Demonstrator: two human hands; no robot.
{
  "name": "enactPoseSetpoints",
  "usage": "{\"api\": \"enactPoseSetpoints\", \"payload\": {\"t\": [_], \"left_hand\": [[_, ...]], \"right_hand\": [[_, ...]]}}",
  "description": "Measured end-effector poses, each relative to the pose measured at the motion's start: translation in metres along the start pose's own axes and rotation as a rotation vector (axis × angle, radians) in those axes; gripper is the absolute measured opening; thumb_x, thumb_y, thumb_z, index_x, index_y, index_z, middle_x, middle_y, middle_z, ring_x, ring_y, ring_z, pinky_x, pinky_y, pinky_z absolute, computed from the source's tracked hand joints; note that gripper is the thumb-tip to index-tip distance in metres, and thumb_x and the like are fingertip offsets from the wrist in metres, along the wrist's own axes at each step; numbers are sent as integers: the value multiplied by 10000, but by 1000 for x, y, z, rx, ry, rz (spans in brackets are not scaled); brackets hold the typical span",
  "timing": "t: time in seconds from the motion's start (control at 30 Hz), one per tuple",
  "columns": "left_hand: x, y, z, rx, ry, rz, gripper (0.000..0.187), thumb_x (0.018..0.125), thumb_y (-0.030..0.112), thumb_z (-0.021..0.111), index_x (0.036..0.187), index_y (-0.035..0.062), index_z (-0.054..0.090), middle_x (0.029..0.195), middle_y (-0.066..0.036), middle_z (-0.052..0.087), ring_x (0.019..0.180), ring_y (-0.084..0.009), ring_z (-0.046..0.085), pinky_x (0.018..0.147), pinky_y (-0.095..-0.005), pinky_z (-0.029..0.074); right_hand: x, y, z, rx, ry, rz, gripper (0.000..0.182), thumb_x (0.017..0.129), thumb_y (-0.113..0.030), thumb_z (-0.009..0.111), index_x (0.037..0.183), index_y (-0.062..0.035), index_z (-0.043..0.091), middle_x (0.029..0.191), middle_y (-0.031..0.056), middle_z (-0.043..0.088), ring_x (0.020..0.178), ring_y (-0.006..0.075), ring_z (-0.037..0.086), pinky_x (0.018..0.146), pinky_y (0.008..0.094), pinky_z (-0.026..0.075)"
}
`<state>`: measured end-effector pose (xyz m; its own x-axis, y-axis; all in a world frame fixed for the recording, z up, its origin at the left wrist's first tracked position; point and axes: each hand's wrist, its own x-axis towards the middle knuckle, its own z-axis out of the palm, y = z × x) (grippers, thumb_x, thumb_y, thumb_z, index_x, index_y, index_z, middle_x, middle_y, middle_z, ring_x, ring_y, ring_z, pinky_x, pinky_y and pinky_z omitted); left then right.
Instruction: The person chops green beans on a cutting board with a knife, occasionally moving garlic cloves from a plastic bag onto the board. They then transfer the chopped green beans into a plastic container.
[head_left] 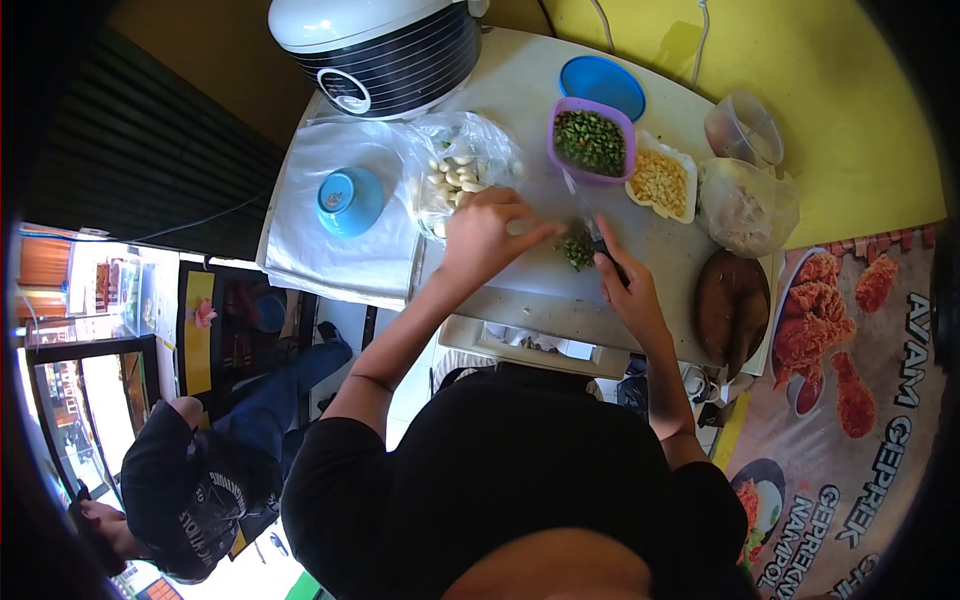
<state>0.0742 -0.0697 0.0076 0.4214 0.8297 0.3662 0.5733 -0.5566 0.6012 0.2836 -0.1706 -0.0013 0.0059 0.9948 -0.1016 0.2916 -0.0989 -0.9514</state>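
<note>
My right hand [632, 290] is wrapped round the black handle of a knife [582, 203], whose blade points away from me toward a purple container [622, 125] of chopped green and red pieces. Beside the blade, a small pile of chopped green pieces [575, 247] lies on the work surface. To the left of that pile hovers my left hand [488, 238], thumb and fingers apart, with nothing visible in it. Just beyond it is a clear plastic bag [462, 130] with peeled whitish cloves, which look like garlic. A tray of chopped pale yellow bits [662, 182] stands right of the purple container.
A blue bowl [350, 202] sits upside down at the left, below a rice cooker [375, 60]. At the back lies a blue lid [603, 88]. A clear tub [743, 130], a filled plastic bag [748, 207] and a brown wooden mortar [732, 308] line the right. Another person [200, 490] is at lower left.
</note>
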Motion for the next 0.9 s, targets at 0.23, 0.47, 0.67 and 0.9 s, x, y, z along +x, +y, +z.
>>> {"api": "enactPoseSetpoints", "payload": {"t": [0.23, 0.47, 0.67, 0.9], "left_hand": [[20, -54, -71, 230, -43, -138, 248, 754, 358, 736, 768, 111, 751, 837, -63, 683, 840, -258, 609, 851, -393, 430], [14, -62, -52, 273, -136, -70, 203, 751, 296, 744, 867, 131, 765, 855, -70, 691, 849, -246, 627, 847, -381, 448], [25, -69, -53, 271, -261, -46, 217, 755, 321, 742, 861, 132, 762, 865, -62, 689, 865, -243, 625, 882, -378, 425], [35, -73, -81, 282, -114, -129, 193, 774, 286, 735, 859, 114, 757, 887, -80, 696, 806, -242, 654, 723, -347, 502]], "right_hand": [[-2, 2, 6, -11, -15, -10, 489, 984, -171, 506, 1454, -169, 370, 653, -63, 375, 546, 32, 362, 504, 187, 338], [2, -7, 12, -7, -37, -11, 485, 963, -126, 532, 1429, -193, 415, 708, -35, 413, 629, 50, 346, 584, 200, 359], [6, -10, 12, -16, -54, -23, 483, 958, -112, 534, 1422, -190, 425, 730, -41, 425, 636, 57, 342, 592, 205, 362], [5, -5, 8, -22, -18, -74, 481, 958, -118, 536, 1422, -175, 423, 771, -35, 467, 647, 59, 348, 607, 204, 374]]}}
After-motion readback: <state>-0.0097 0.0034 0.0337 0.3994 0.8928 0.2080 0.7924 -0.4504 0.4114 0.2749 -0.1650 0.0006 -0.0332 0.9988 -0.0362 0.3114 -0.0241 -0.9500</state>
